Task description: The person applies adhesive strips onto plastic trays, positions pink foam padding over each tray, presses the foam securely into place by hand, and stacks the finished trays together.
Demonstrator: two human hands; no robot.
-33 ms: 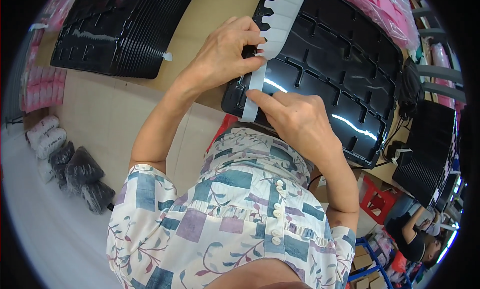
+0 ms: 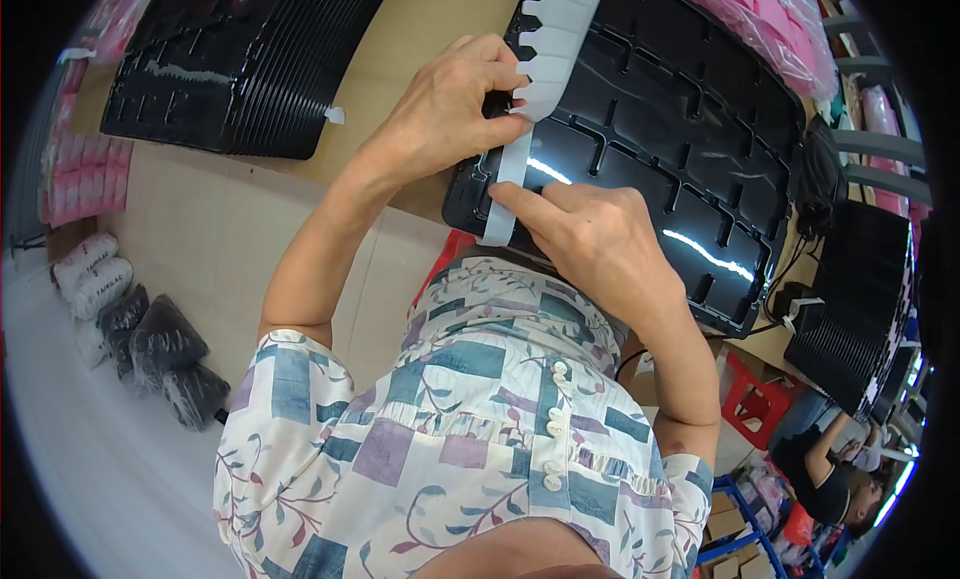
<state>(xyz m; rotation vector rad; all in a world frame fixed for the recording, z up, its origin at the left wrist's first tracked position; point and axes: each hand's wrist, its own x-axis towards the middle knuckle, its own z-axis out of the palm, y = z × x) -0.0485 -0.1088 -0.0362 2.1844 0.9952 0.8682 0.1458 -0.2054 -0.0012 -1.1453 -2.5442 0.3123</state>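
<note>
A glossy black plastic tray with moulded ridges lies before me on the table. Along its left side runs a white strip, whose upper, wider part has a row of notches and curls over the tray. My left hand pinches the strip between thumb and fingers near the tray's left edge. Lower down, my right hand lays its index finger across the strip, pressing on it, with the other fingers curled. The right thumb is mostly hidden, and so is the tray's edge under my left hand.
Stacked black trays stand at the left, another stack at the right. Pink goods in clear plastic lie beyond the tray. A black cable runs beside it. A red stool and a person are at lower right.
The upper end of the white strip has tilted slightly to the left. My right index fingertip has slid a little leftward on the strip; my left hand keeps its place.
</note>
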